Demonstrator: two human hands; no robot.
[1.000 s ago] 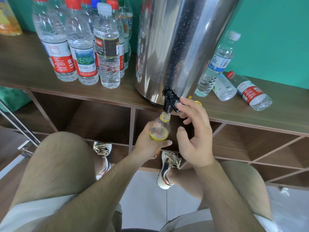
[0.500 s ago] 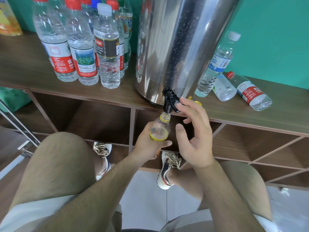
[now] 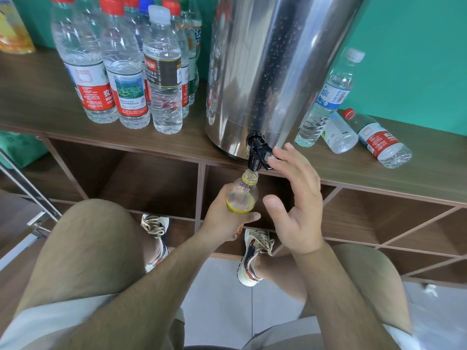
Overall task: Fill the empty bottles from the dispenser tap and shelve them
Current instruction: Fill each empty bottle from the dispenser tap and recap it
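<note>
Small clear plastic bottle with yellow label (image 3: pixel 242 195): held mouth-up just below the black plastic tap (image 3: pixel 255 157) of the steel dispenser drum (image 3: pixel 273 72), wrapped in the left hand (image 3: pixel 225 218). At its three o'clock, right hand (image 3: pixel 295 198) now uncurled, fingers spread, tips barely at the lever (image 3: pixel 265 151) (earlier hooked over it); probably shutting off.

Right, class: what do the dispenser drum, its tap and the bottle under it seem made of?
Dispenser drum: shiny metal, probably stainless steel, going by its mirror-like reflections.
Tap: black and slightly glossy, likely moulded plastic.
Bottle: clear plastic, see-through, with a yellow label band.
</note>
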